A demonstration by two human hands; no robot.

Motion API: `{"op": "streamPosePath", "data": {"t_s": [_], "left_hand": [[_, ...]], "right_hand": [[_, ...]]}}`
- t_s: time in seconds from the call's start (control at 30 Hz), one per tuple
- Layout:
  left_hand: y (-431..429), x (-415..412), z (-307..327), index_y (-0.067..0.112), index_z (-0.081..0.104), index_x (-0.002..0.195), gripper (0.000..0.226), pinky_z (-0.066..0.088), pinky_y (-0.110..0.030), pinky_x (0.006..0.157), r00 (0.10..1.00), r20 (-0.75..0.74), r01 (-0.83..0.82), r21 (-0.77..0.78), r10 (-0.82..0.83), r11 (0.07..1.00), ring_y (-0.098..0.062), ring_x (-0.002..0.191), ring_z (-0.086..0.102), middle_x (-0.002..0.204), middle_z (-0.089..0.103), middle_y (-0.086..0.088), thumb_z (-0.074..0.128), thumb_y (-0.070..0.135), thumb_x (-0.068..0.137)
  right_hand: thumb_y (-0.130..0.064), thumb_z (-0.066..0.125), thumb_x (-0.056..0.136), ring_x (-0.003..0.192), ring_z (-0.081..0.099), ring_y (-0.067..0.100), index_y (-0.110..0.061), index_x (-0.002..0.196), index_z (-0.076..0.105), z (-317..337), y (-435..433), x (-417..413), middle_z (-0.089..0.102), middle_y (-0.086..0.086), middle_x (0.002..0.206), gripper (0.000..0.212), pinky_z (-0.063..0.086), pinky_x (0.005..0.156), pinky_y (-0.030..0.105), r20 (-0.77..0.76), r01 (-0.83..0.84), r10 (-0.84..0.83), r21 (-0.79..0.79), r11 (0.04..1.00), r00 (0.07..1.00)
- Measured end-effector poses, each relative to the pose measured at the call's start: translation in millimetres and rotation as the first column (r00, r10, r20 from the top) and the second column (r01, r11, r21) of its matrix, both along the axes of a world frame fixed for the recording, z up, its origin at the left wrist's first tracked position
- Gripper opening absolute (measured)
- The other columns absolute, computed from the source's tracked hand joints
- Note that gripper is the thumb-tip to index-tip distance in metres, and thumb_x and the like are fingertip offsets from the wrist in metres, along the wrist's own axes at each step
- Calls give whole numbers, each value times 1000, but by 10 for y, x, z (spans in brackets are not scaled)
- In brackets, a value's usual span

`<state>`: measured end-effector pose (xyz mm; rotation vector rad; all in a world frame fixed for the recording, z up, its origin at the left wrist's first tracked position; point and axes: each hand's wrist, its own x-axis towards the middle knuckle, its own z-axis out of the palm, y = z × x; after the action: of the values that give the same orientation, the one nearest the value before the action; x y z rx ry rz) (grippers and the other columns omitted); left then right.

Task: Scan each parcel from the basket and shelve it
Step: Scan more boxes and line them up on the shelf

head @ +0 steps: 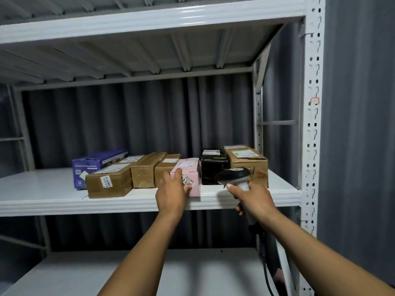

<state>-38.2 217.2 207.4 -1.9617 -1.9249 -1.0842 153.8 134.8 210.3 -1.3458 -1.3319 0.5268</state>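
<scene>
Head view: left hand (173,189) presses flat against the pink parcel (189,177) at the shelf (42,199) front edge, frame centre; right hand (251,198) grips the scanner (234,175); bare shelf lies left.

A parcel storeroom: white metal shelving (149,201) holding labelled cardboard boxes (109,184).
</scene>
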Motion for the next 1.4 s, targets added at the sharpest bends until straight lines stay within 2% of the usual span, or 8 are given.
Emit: {"op": "streamPosePath", "data": {"t_s": [0.2,0.33,0.53,0.73,0.87,1.07,1.27,1.4], "left_hand": [[267,50,31,24,38,142,58,43,-36,92,995,-100,-30,-10,29,1000,-30,120,43,131,46,-11,60,42,91],[343,35,45,25,37,144,59,43,-39,94,996,-89,7,-47,-11,999,-31,121,42,133,46,-10,59,34,91],[194,-66,86,26,28,149,66,42,-38,96,983,-178,28,-86,-43,996,-30,126,39,140,39,-11,61,35,92],[-344,-194,10,22,31,148,64,43,-42,97,972,-210,87,-89,-104,992,-32,128,39,141,38,-13,58,39,93],[-821,-324,-402,20,40,144,59,42,-46,97,963,-222,109,-201,-154,974,-33,130,37,143,37,-12,59,41,93],[-1362,-580,-1322,20,44,141,56,44,-44,96,946,-251,88,-409,-205,908,-32,126,41,139,41,-10,56,46,93],[-1860,-723,-2268,20,42,142,56,43,-40,98,944,-201,104,-573,-262,813,-31,127,42,140,42,-10,56,45,93],[-2195,-771,-2852,25,46,140,56,43,-38,101,921,-140,179,-676,-363,714,-31,127,45,141,44,-10,62,42,89]], "right_hand": [[-42,68,86,51,63,20,-9,91,65,-17,156,59,69,9,76,34,56,58,37,33,60,-60,-4,998,998],[-39,69,87,53,61,21,-3,87,66,-9,190,57,68,12,75,36,51,50,30,2,38,-38,-33,999,999],[-35,70,88,50,59,18,-9,82,64,24,20,66,66,8,72,27,48,46,25,13,12,-11,-47,999,1000],[-27,72,85,54,65,25,-5,85,65,-71,-313,84,68,11,66,24,57,61,39,-5,-5,5,-116,993,1000],[-18,70,86,51,62,25,-5,75,63,-340,-687,17,63,11,64,18,52,55,34,-4,-34,34,-222,974,999],[-14,67,87,45,52,19,-9,76,60,-948,-1307,-207,62,10,69,15,43,43,24,-18,-86,85,-368,926,996],[-18,69,86,44,53,18,-7,86,63,-1555,-1741,-303,66,8,72,12,44,47,27,56,-90,131,-463,882,990],[-21,72,84,47,57,24,-8,82,62,-2000,-1902,-352,65,8,59,16,46,47,29,50,-95,146,-549,830,988]]}}
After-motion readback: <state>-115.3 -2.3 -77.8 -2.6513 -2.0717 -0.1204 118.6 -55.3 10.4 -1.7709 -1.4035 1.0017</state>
